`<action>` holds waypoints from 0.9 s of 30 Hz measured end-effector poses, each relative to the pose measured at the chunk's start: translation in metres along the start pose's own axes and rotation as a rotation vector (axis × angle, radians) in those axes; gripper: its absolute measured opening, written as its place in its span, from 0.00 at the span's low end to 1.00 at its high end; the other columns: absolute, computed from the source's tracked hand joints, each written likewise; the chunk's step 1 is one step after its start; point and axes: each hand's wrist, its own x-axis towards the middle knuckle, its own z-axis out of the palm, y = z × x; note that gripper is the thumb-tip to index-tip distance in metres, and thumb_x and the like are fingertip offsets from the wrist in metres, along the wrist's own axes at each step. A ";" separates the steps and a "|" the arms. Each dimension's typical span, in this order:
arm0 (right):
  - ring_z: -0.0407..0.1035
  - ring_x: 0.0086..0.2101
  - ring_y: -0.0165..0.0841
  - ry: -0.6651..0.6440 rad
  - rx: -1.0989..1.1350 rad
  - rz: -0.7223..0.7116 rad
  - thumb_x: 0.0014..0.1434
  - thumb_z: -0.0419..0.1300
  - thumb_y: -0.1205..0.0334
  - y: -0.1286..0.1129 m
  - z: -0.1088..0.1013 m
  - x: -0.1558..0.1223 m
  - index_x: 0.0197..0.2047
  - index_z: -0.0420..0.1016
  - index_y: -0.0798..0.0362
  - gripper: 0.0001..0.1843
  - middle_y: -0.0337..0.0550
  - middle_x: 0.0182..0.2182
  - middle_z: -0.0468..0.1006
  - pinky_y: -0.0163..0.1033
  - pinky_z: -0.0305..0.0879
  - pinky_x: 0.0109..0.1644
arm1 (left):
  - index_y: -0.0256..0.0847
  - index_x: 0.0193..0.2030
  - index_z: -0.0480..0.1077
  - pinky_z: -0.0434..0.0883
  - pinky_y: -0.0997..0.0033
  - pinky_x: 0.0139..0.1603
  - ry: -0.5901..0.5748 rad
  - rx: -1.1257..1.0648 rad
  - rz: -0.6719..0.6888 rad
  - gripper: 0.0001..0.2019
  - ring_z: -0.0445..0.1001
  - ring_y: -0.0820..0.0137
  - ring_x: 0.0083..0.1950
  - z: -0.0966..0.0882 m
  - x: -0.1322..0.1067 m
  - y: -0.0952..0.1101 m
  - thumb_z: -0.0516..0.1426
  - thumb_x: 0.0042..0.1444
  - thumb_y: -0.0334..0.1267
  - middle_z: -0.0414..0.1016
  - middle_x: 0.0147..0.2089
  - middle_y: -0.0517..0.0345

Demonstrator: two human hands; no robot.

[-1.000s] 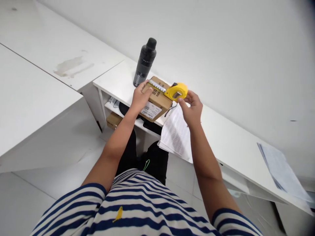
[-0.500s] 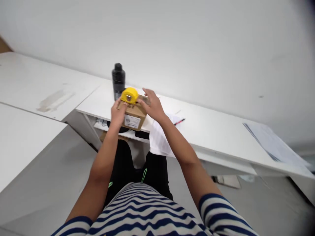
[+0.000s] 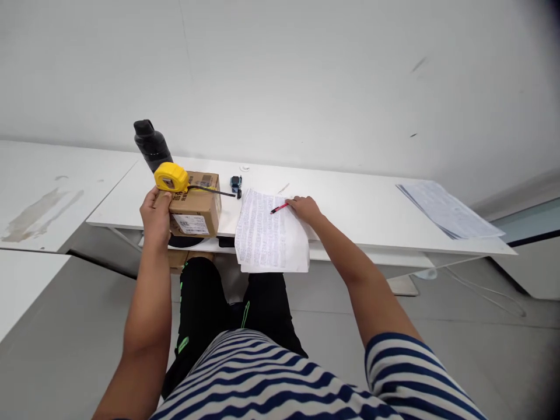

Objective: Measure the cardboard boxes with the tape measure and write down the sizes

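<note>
My left hand (image 3: 156, 217) grips the left side of a small cardboard box (image 3: 192, 202) with a white label on its front. A yellow tape measure (image 3: 172, 177) sits on top of the box, just above my thumb, and a black strap trails from it to the right. My right hand (image 3: 306, 209) has its fingers closed at the end of a red and black pen (image 3: 279, 207). The pen lies over a handwritten sheet of paper (image 3: 262, 239), which hangs past the table's front edge. A dark bottle (image 3: 152, 144) leans behind the box.
Right of the box, a small blue and black object (image 3: 236, 184) lies on the narrow white table (image 3: 350, 204). More papers (image 3: 446, 209) are stacked at its right end. Another white table (image 3: 35, 169) adjoins on the left, and a wall rises behind.
My right hand has left the box and moved right to the pen on the paper. My left hand still holds the box. The view has shifted, and the bottle now appears tilted.
</note>
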 end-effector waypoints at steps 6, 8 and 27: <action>0.68 0.31 0.35 0.289 0.430 0.114 0.70 0.44 0.52 -0.011 0.012 -0.022 0.51 0.70 0.51 0.19 0.44 0.35 0.78 0.38 0.57 0.36 | 0.36 0.47 0.76 0.71 0.75 0.43 0.040 -0.010 -0.015 0.18 0.74 0.72 0.41 0.000 0.001 0.002 0.63 0.47 0.36 0.79 0.44 0.55; 0.66 0.28 0.33 0.393 0.803 0.179 0.67 0.47 0.41 -0.019 0.018 -0.033 0.39 0.72 0.50 0.23 0.40 0.28 0.75 0.37 0.58 0.34 | 0.34 0.47 0.76 0.69 0.76 0.42 0.048 -0.026 -0.006 0.19 0.73 0.73 0.40 0.001 0.001 0.004 0.63 0.46 0.35 0.79 0.44 0.54; 0.60 0.28 0.32 0.294 1.228 0.345 0.57 0.58 0.49 -0.031 0.019 -0.043 0.20 0.65 0.50 0.19 0.37 0.22 0.68 0.39 0.58 0.37 | 0.35 0.46 0.77 0.70 0.73 0.45 0.021 -0.052 0.007 0.19 0.75 0.72 0.42 0.004 0.000 0.006 0.64 0.44 0.34 0.79 0.44 0.54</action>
